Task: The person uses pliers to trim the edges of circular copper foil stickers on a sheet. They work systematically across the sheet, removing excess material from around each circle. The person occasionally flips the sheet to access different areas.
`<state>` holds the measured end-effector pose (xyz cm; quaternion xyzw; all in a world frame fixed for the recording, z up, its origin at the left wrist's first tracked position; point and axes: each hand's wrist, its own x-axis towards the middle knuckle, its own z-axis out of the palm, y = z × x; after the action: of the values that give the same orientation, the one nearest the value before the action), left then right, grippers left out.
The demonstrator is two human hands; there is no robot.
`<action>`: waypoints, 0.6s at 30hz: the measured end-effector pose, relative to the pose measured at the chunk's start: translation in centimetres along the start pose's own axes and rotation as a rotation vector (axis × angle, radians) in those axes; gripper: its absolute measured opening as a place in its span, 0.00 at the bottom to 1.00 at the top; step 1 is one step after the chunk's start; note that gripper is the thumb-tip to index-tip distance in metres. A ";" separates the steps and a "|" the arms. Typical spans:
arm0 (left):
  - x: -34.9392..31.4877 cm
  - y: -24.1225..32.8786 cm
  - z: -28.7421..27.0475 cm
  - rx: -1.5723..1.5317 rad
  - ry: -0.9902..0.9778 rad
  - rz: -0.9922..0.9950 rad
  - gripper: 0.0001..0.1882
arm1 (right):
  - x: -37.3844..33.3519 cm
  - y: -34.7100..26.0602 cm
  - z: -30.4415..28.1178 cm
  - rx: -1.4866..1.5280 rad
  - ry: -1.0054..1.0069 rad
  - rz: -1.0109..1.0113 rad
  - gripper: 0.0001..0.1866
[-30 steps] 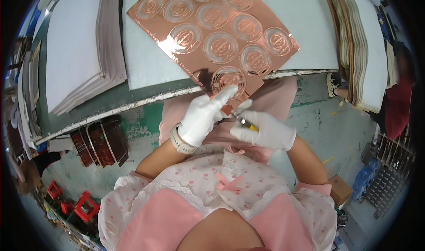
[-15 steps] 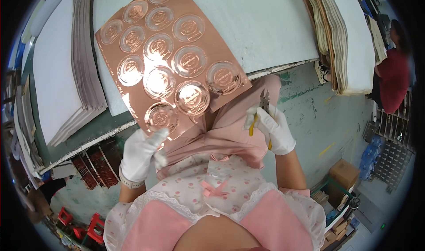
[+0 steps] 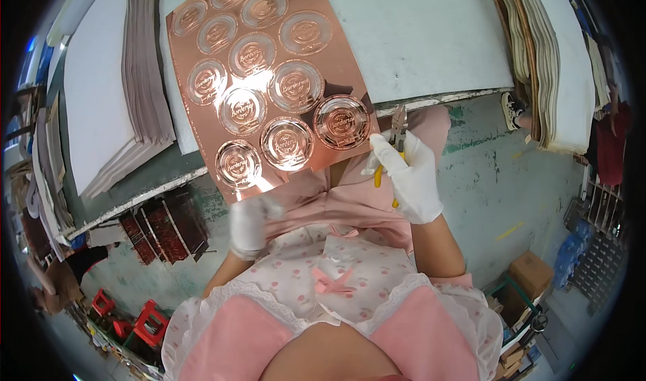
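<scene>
A shiny copper-coloured sheet [image 3: 338,61] with rows of round embossed designs lies partly over the table and reaches past its front edge above my lap. In my white-gloved right hand [image 3: 416,182] are yellow-handled cutting pliers [image 3: 400,127], jaws pointing away from me. The thumb and forefinger of that hand are at the sheet's near right corner; whether they pinch it is unclear. My left hand [image 3: 249,227], also gloved, is smeared by motion just below the sheet's near left edge. Its fingers cannot be made out, nor whether it touches the sheet.
A pale board [image 3: 431,38] covers the tabletop. Stacks of large paper sheets stand at left [image 3: 101,85] and right [image 3: 572,78]. Below the table's left side is a dark red slatted rack [image 3: 165,227]. Red stools [image 3: 149,322] and a cardboard box [image 3: 531,273] are farther off, with people at both sides.
My left hand has left the sheet's near left corner and moved right and nearer to me. The sheet's right corner and my right hand have come together. The whole view has shifted slightly.
</scene>
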<state>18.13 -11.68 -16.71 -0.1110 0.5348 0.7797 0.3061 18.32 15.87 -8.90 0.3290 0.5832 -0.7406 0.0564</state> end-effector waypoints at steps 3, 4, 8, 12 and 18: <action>1.4 2.7 7.6 0.294 -0.195 -0.317 0.21 | -0.3 -0.3 -1.2 -0.122 -0.022 -0.008 0.07; 2.0 2.5 9.1 0.307 -0.280 -0.257 0.23 | -0.4 -0.2 -2.0 -0.136 -0.043 -0.033 0.08; 4.6 2.3 11.3 0.178 -0.469 -0.218 0.29 | -1.2 -0.5 -4.5 -0.433 -0.217 0.041 0.14; 5.5 3.5 12.6 0.068 -0.350 -0.343 0.32 | -1.4 -0.8 -4.3 -0.573 -0.343 0.121 0.20; 5.2 4.2 13.3 0.130 -0.242 -0.334 0.31 | -0.2 0.0 -3.5 -0.529 -0.384 0.003 0.20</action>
<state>13.56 1.17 -10.76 -0.0836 0.5176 0.6897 0.4994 19.96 19.00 -9.12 0.1580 0.7336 -0.6119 0.2498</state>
